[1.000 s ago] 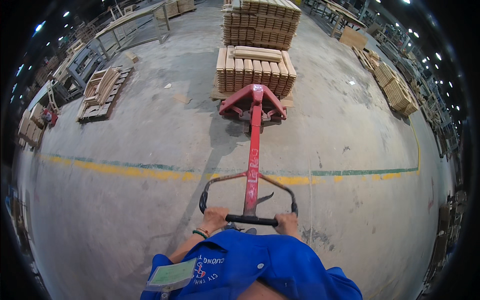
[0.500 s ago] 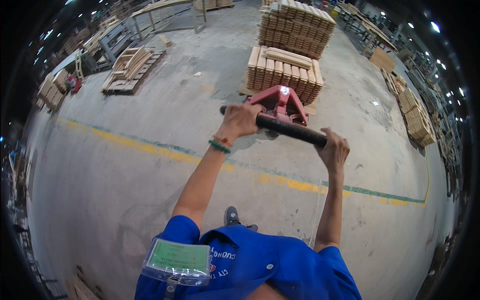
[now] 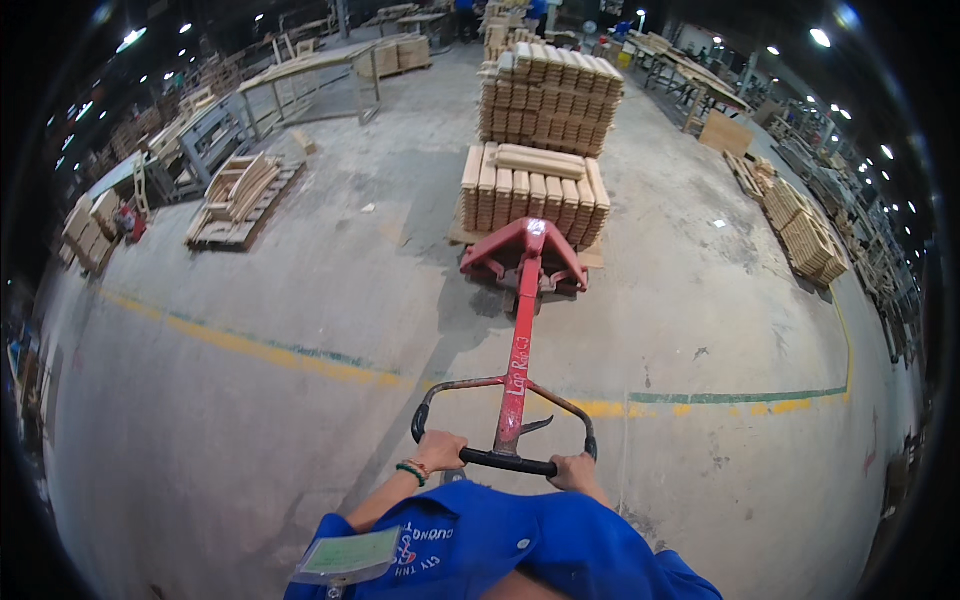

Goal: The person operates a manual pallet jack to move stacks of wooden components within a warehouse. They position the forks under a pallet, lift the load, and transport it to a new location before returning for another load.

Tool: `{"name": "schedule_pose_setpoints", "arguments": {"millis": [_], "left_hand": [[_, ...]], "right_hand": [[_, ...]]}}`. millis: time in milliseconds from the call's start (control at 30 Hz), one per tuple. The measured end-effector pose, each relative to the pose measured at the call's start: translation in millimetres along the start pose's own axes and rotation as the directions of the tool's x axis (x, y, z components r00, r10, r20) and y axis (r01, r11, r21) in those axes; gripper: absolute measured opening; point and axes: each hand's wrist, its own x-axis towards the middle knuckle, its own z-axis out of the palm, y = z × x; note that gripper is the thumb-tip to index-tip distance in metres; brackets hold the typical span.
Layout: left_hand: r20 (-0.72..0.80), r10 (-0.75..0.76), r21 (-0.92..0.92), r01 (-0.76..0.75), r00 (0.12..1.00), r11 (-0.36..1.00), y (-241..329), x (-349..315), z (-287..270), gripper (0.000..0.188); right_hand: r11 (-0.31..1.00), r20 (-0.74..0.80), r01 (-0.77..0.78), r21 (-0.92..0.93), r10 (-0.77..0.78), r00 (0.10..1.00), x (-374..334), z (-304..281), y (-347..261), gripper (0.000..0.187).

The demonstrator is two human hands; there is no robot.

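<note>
The black handlebar [image 3: 508, 461] was gripped within the curled fingers of the left hand [image 3: 440, 452] and right hand [image 3: 575, 471]; the red pallet jack [image 3: 533, 241] was stretched ahead of them.

Since half a second ago, the bar [image 3: 508, 462] has come down. The left hand [image 3: 440, 452] and right hand [image 3: 574, 472] are back near the shirt [image 3: 475, 520], and the red pole [image 3: 519, 370] shows again.

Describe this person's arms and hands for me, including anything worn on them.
Neither the left hand nor the right hand wears a glove. Around the left wrist sit a green bracelet and a reddish-orange bracelet; none shows on the right. The left sleeve is blue, leaving the forearm bare.
</note>
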Motion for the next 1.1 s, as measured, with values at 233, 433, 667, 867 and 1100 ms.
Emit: {"name": "schedule_pose_setpoints", "arguments": {"millis": [233,433,667,867,1100], "left_hand": [[-0.605,0.086,0.166,0.02,0.791,0.986,12.9,89.3,-250.7,0.026],[-0.778,0.193,0.203,-0.052,0.598,0.978,23.2,77.8,-217.8,0.031],[-0.49,0.081,0.068,-0.055,0.868,0.996,17.0,1.7,15.3,0.013],[-0.262,0.182,0.09,-0.164,0.948,0.982,-0.3,35.0,-106.8,0.026],[-0.602,0.1,0.156,-0.005,0.792,0.988,30.1,119.3,-312.1,0.025]], "right_hand": [[0.99,-0.71,-0.016,-0.142,-0.09,0.699,123.7,-241.2,16.3,0.026],[0.988,-0.84,0.001,-0.154,-0.131,0.526,112.9,-208.0,0.7,0.012],[0.999,-0.505,-0.013,-0.053,-0.016,0.863,-5.1,-8.5,-7.0,0.012],[0.998,-0.321,0.029,-0.056,-0.045,0.946,38.3,-104.0,11.4,0.011],[0.988,-0.79,-0.048,-0.149,-0.09,0.606,151.8,-297.9,11.1,0.029]]}}
